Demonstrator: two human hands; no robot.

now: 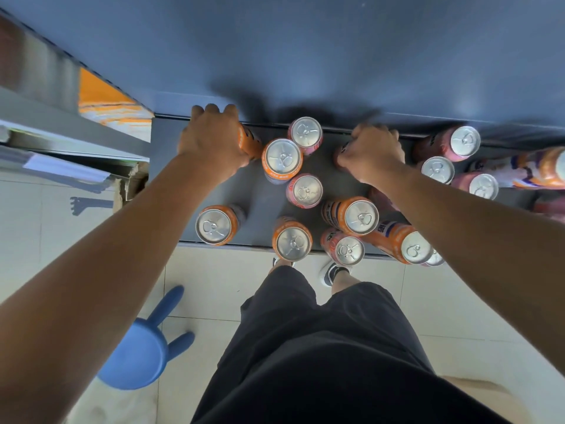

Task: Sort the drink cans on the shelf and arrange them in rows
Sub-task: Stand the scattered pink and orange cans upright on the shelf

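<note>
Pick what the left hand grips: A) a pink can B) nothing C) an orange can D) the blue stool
C: the left hand has its fingers curled over an orange can at the rear left of the shelf, and the can's orange side shows beside the palm.

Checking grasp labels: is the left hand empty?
No, the left hand grips an orange can at the back of the shelf.
</note>
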